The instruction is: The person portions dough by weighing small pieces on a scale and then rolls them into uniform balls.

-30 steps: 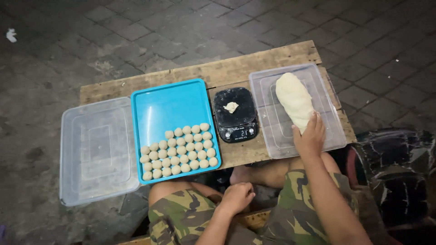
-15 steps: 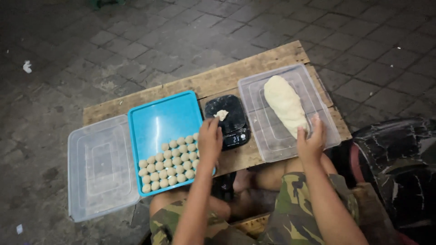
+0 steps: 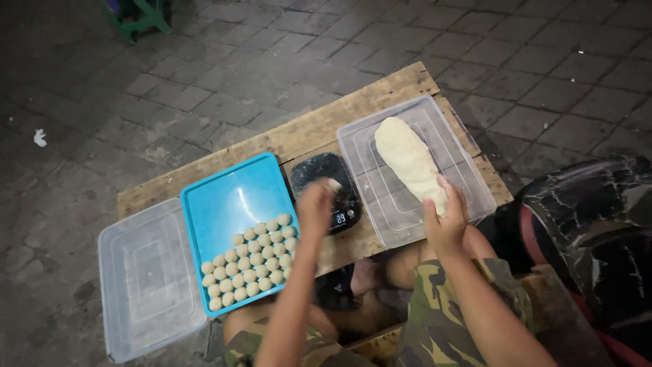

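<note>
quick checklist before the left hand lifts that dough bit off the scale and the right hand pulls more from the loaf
1. Left hand over the black scale: ok, it hovers at the small dough piece.
2. Grip on that piece: cannot tell, the hand is blurred.
3. Right hand on the dough loaf: ok, fingers rest on its near end.
4. Loaf inside the clear tray: ok.
5. Free room in the blue tray: ok, the dough balls fill only the near part.
6. Scale display visible: ok, lit at the near edge.
</note>
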